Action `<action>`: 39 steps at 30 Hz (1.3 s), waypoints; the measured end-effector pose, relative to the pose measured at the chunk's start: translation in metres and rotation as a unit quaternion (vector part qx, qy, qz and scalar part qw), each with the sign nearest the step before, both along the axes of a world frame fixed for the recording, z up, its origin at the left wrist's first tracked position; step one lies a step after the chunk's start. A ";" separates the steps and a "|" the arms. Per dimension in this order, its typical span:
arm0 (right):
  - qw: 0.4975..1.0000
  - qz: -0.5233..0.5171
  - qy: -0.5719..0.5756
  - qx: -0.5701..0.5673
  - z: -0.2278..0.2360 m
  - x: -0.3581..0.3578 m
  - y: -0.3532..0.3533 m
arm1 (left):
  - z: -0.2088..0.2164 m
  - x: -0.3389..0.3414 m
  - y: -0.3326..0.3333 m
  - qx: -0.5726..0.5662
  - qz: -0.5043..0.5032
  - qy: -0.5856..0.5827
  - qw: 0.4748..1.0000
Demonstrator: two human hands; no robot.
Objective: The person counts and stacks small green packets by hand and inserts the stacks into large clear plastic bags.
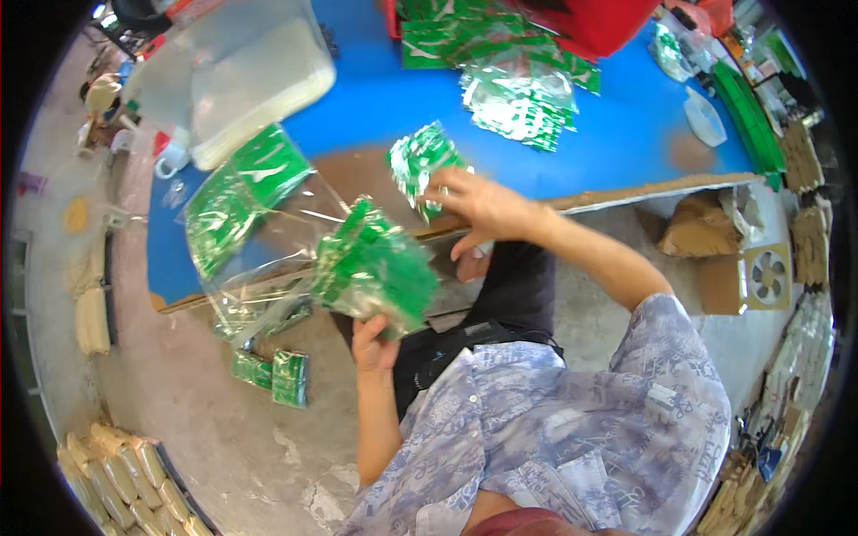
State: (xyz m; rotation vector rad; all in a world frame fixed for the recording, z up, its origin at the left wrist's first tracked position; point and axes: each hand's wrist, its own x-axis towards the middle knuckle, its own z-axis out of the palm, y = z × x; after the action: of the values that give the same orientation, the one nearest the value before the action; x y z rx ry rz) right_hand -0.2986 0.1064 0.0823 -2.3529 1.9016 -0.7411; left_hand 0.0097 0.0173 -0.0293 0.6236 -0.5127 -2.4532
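Observation:
My left hand (374,346) is closed on the lower edge of a green plastic packet (380,268), which is blurred and held up in front of the table edge. My right hand (487,207) has its fingers stretched out and its thumb apart. Its fingertips reach the edge of a shiny green-and-silver packet (418,165) at the table's near side; whether they press on it I cannot tell. Left of the held packet, a large clear plastic bag (268,223) with green packets (268,170) in it hangs over the table edge.
More green packets (527,98) lie in a heap on the blue table (375,98), beside a red container (608,22). A translucent bin (259,98) and a white mug (172,159) stand left. Two green packs (289,379) are on the floor. Cardboard boxes (724,284) stand right.

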 end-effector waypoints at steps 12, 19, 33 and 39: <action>0.822 -0.434 -0.359 -0.087 0.006 -0.019 0.014 | -0.004 -0.056 0.004 0.031 -0.055 0.085 0.994; 0.882 -0.455 0.113 -0.035 -0.038 -0.129 0.031 | 0.015 -0.030 0.013 0.014 -0.065 0.093 0.993; 0.894 -0.228 -0.372 0.107 0.022 0.037 0.006 | 0.037 -0.058 0.016 -0.021 -0.017 0.020 0.999; 0.891 -0.101 -0.431 -0.100 0.060 0.026 -0.003 | 0.105 -0.106 -0.046 -0.512 0.002 -0.106 0.852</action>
State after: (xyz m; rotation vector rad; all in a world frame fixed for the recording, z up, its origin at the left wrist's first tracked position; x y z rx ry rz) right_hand -0.2721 0.1035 0.1420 -1.4446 1.6730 -1.6997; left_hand -0.0962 -0.0282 0.0752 0.4003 -1.7192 -1.7089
